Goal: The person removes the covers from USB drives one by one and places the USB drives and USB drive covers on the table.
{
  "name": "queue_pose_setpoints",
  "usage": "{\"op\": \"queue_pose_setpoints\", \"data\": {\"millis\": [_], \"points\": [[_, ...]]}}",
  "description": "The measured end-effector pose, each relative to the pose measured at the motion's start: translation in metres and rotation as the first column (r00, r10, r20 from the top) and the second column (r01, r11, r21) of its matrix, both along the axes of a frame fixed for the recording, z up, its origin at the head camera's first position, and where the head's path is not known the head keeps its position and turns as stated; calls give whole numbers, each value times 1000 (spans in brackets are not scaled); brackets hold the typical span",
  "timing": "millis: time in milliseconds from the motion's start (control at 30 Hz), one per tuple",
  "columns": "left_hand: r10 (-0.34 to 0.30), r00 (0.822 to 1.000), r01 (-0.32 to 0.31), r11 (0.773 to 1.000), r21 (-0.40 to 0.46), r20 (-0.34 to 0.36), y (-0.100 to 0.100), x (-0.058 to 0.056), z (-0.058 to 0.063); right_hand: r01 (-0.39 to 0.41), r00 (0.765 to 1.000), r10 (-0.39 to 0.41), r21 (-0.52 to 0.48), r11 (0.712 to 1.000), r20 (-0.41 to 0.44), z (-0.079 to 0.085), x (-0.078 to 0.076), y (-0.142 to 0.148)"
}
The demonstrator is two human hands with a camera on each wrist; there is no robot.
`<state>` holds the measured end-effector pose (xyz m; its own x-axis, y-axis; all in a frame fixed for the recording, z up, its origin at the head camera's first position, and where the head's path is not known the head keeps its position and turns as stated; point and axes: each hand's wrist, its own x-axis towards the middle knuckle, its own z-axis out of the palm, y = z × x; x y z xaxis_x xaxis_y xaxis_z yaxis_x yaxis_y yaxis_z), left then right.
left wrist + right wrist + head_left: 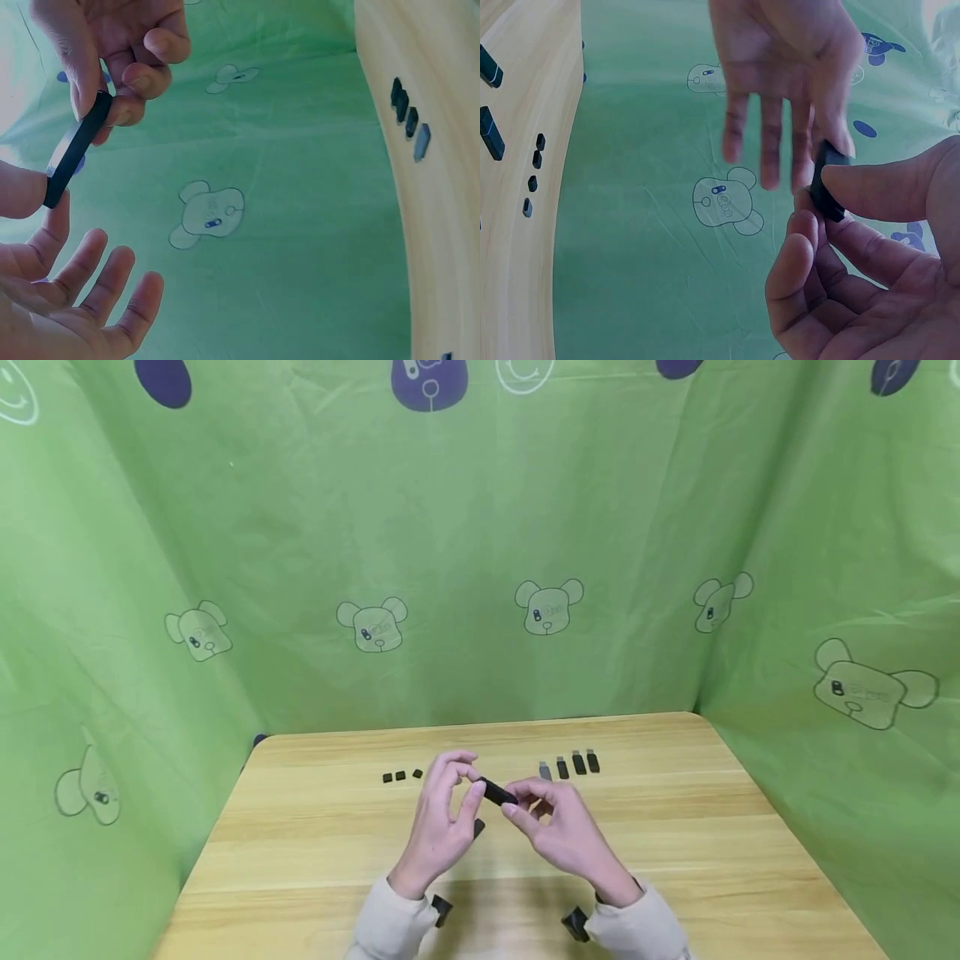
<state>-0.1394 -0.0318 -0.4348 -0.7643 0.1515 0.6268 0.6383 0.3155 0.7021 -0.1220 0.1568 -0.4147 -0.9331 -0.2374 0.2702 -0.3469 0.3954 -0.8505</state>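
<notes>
A black USB flash drive (498,792), its cap on as far as I can see, is held above the table between both hands. My left hand (441,827) pinches one end between thumb and index finger, its other fingers spread, as the left wrist view shows. At the opposite end my right hand (566,833) grips the drive (829,184) with thumb and curled fingers. Below the left hand, another black stick (478,828) lies partly hidden on the table. Several small black caps (401,775) sit in a row at the back left. Uncapped flash drives (563,768) stand in a row at the back right.
The wooden table (315,835) is enclosed by green curtains (465,527) printed with bear heads, at the back and both sides. Black wrist-worn pieces (441,910) jut from beneath the pale sleeves (393,920).
</notes>
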Motion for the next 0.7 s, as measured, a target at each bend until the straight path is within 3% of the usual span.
{"op": "queue_pose_setpoints", "data": {"millis": [233, 700], "points": [[-42, 999, 41, 999, 16, 35, 7, -2, 8, -29, 999, 29, 10, 1000, -37, -5, 4, -6], [-29, 997, 28, 999, 16, 68, 10, -1, 5, -70, 997, 70, -25, 997, -17, -8, 6, -13]]}}
